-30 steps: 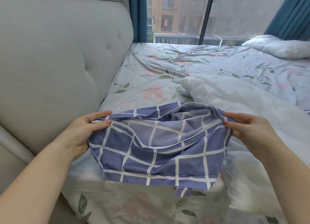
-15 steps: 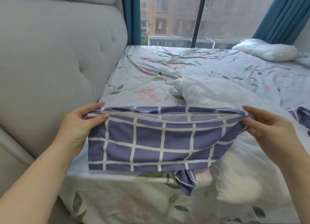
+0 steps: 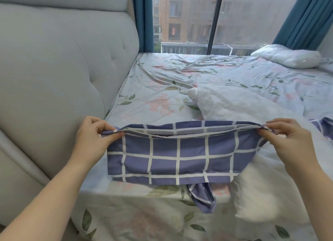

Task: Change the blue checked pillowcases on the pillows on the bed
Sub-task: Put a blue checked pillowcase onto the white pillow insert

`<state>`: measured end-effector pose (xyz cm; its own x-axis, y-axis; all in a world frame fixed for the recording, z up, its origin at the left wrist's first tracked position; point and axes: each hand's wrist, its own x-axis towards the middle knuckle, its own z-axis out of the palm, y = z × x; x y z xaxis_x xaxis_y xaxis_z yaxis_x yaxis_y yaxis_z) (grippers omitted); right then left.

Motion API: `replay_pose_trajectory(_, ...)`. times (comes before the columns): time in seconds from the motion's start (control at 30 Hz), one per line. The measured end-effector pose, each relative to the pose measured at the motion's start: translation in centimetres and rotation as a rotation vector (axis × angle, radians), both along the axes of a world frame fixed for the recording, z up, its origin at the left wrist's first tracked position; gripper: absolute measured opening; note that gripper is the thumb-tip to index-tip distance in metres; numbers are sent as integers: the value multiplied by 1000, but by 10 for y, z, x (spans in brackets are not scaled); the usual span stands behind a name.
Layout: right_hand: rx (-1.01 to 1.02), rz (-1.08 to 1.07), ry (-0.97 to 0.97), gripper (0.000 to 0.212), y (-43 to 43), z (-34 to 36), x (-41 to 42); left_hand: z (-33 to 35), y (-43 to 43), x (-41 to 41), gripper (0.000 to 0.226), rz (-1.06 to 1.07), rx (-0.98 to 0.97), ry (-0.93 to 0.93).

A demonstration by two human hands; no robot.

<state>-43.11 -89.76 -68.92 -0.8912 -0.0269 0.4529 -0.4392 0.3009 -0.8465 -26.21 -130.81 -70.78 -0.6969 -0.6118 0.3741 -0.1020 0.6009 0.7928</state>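
A: Where is the pillowcase (image 3: 176,157)?

B: Held up over the near edge of the bed (image 3: 243,73), pulled flat between 2 hands. The left hand (image 3: 93,138) pinches 1 top corner and the right hand (image 3: 286,138) pinches the other, thumb against fingers at the open hem.

A: How will it handle?

B: Light, thin and limp, by the look of it. It holds no shape unless pulled taut, and 1 lower corner droops in a bunch beneath. It seems neither slippery nor fragile. The hem corners are the right hold (they keep the mouth ready to spread).

A: What else is around?

B: A bare white pillow (image 3: 216,103) lies just behind the case and runs under the right arm. A 2nd pillow (image 3: 286,55) sits well apart, by the window (image 3: 180,20). A scrap of the same check (image 3: 322,127) shows at the right edge, likely another case. The headboard (image 3: 63,69) stands just beside the left hand.

A: Anything in the way?

B: Little, I think. The rumpled sheet (image 3: 156,103) could drag on the pillow, and the headboard leaves the left hand little room to spread the mouth wide.
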Motion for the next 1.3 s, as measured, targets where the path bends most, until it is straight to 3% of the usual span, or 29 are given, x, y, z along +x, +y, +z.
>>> replay_pose_trajectory(0.1, 63, 41, -60, 17, 1, 1, 3, 3, -8, 5, 17, -37, 20, -56)
replay_pose_trajectory(0.23, -45, 170, -219, 3, 1, 5, 15, 4, -2, 11, 18, -120, 160, -128)
replay_pose_trajectory(0.27, -77, 206, -262, 9, 3, 8, 20, 6, 1, 13, 17, -137, 237, -113)
replay_pose_trajectory(0.4, -152, 211, -383, 75, 20, 20, 32, 22, 5, 30, 9, -109, 462, -177)
replay_pose_trajectory(0.5, -185, 255, -433, 90, 26, 40, 35, 46, -1, 39, 2, -149, 582, -352)
replay_pose_trajectory(0.63, -368, 400, -539, 59, 14, 88, 26, 87, -6, 39, 6, -240, 772, -380)
replay_pose_trajectory(0.7, -447, 401, -549, 66, 4, 111, 19, 109, -9, 36, 11, -285, 939, -260)
replay_pose_trajectory(0.77, -518, 416, -547, 65, -4, 133, 11, 130, -8, 33, 10, -301, 953, -176)
replay_pose_trajectory(0.83, -576, 408, -541, 29, -12, 154, 5, 150, -3, 30, 10, -328, 889, -93)
replay_pose_trajectory(0.87, -569, 379, -532, 18, -15, 163, 3, 160, -1, 29, 11, -332, 866, -46)
replay_pose_trajectory(0.93, -496, 350, -477, 16, -18, 179, 2, 176, -1, 29, 12, -318, 806, 4)
replay_pose_trajectory(1.13, -84, 342, -406, 18, -23, 198, 4, 195, -12, 26, 9, -256, 562, -216)
replay_pose_trajectory(1.3, 153, 333, -486, 19, -34, 188, -30, 184, -26, -13, 17, -242, 578, -221)
